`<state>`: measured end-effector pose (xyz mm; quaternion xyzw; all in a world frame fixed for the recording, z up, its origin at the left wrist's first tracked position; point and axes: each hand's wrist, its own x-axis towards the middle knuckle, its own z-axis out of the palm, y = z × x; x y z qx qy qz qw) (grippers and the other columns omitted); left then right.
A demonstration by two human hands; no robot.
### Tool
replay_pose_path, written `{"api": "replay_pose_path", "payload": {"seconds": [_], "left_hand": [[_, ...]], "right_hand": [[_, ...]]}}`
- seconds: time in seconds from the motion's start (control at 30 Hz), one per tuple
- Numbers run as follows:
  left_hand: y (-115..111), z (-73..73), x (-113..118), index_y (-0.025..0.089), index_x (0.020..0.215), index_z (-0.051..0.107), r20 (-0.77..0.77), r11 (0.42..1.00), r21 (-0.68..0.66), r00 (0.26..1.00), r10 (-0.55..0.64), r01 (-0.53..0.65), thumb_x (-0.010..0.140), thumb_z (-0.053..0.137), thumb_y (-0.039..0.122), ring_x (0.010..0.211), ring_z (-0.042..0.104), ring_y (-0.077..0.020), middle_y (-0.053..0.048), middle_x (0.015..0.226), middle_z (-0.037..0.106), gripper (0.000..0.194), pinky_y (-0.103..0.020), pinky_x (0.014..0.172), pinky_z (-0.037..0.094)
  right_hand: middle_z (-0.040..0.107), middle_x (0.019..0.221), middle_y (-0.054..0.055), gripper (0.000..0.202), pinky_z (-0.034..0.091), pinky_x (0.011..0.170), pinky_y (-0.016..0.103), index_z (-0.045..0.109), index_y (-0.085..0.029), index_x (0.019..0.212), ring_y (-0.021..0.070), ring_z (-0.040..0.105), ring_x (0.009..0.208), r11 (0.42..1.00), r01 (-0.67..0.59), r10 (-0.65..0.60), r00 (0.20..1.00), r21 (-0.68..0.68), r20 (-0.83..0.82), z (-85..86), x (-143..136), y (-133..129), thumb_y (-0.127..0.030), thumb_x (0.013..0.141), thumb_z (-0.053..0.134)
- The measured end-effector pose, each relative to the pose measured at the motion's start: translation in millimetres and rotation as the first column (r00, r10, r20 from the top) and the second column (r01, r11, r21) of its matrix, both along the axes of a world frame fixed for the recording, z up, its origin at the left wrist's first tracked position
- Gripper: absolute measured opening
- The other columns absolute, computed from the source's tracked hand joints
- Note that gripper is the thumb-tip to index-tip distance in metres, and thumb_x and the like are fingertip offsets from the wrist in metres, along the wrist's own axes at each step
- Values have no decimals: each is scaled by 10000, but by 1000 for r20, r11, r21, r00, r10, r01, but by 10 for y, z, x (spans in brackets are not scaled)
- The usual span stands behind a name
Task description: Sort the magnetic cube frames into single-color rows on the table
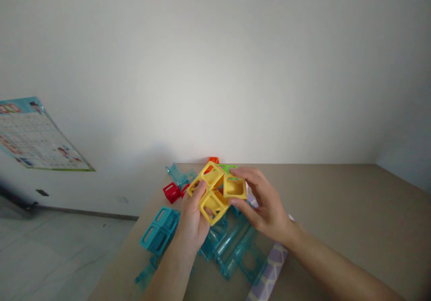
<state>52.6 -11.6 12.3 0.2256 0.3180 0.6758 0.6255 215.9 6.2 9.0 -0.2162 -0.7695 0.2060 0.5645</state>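
1. Behind everything, a big pale wall (pixel 252 67).
2. Under the toys, a light brown surface (pixel 336 202).
3. Down low on the left, a shiny gray floor (pixel 67 238).
4. On the wall at the left, a poster (pixel 40 139) with a blue top and little pictures.
5. Below the hands, a messy pile of see-through blue pieces (pixel 232 242).
6. Right beside the pile, a long purple strip (pixel 271 269) with pale lines.
7. In the left hand (pixel 195 220), held up above the surface, a bunch of yellow blocks (pixel 212 183), with thumb in front and fingers gripping from behind.
8. In the right hand (pixel 266 202), one yellow block (pixel 235 187), pinched between thumb and fingers, right beside the bunch; cannot tell if joined.
9. Near the left arm, some blue blocks (pixel 160 231), stuck together.
10. Past the left hand, a small red block (pixel 172 192).
11. Farther back, a bright green piece (pixel 227 168) and a tiny orange piece (pixel 213 160), both partly hidden.
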Motion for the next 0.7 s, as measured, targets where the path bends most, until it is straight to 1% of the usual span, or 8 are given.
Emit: {"api": "replay_pose_path", "payload": {"seconds": [0.07, 0.13, 0.2, 0.33, 0.43, 0.5, 0.6, 0.7], "left_hand": [[-10, -15, 15, 151, 1078, 627, -40, 998, 45, 999, 33, -31, 734, 791, 346, 776, 716, -196, -80, 985, 739, 428, -214, 554, 526], [-22, -41, 33, 178, 1098, 610, -78, 990, 119, 993, 86, -76, 743, 788, 353, 841, 715, -208, -75, 1022, 730, 435, -241, 636, 545], [-36, -67, 49, 213, 1128, 583, -127, 972, 186, 977, 170, -145, 752, 786, 342, 895, 709, -212, -57, 1039, 719, 446, -275, 729, 552], [-63, -87, 66, 242, 1154, 550, -216, 943, 254, 938, 272, -215, 773, 772, 306, 925, 698, -207, -38, 1044, 699, 446, -279, 772, 548], [-63, -82, 68, 243, 1156, 553, -208, 941, 252, 938, 279, -224, 769, 771, 319, 920, 696, -213, -41, 1040, 698, 451, -286, 766, 552], [-55, -82, 68, 244, 1153, 559, -207, 942, 246, 937, 280, -227, 769, 769, 329, 908, 696, -214, -34, 1010, 700, 446, -291, 760, 554], [-50, -92, 77, 248, 1143, 564, -223, 939, 257, 931, 288, -229, 779, 760, 326, 901, 695, -206, -22, 981, 696, 421, -289, 764, 552], [-75, -107, 99, 255, 1141, 565, -228, 932, 270, 924, 306, -242, 777, 759, 324, 889, 691, -197, -19, 998, 694, 418, -291, 774, 549]], "right_hand": [[583, 1224, 88, 409, 477, 999, 437, 545, -281, 1260, 251, 575, 1150, 985, -32, 15, 995, -171, -96, 3, -31, 11, -246, 875, 680], [617, 1153, 78, 301, 538, 891, 381, 581, -257, 1181, 227, 626, 1049, 919, -128, 38, 970, -373, -241, 15, -85, 8, -312, 896, 657], [647, 1056, 64, 269, 561, 781, 323, 594, -231, 1122, 197, 648, 930, 844, -204, 30, 941, -497, -336, 29, -147, -13, -368, 897, 648], [672, 935, 35, 260, 552, 689, 279, 572, -221, 1074, 151, 633, 754, 793, -269, 27, 912, -547, -408, 40, -225, -81, -403, 899, 637], [668, 1039, 45, 319, 569, 726, 308, 525, -247, 1151, 173, 657, 822, 760, -342, 77, 892, -554, -445, 24, -224, -111, -392, 894, 646], [642, 1139, 53, 374, 569, 813, 339, 523, -261, 1213, 197, 655, 943, 776, -329, 99, 906, -538, -412, -1, -214, -110, -373, 885, 664], [633, 1201, 61, 417, 551, 892, 371, 540, -270, 1266, 225, 636, 1044, 823, -244, 88, 947, -513, -309, -56, -207, -91, -363, 882, 671], [639, 1207, 74, 460, 545, 898, 403, 541, -268, 1288, 247, 635, 1045, 871, -91, -21, 975, -483, -220, -119, -209, -82, -378, 866, 687]]}}
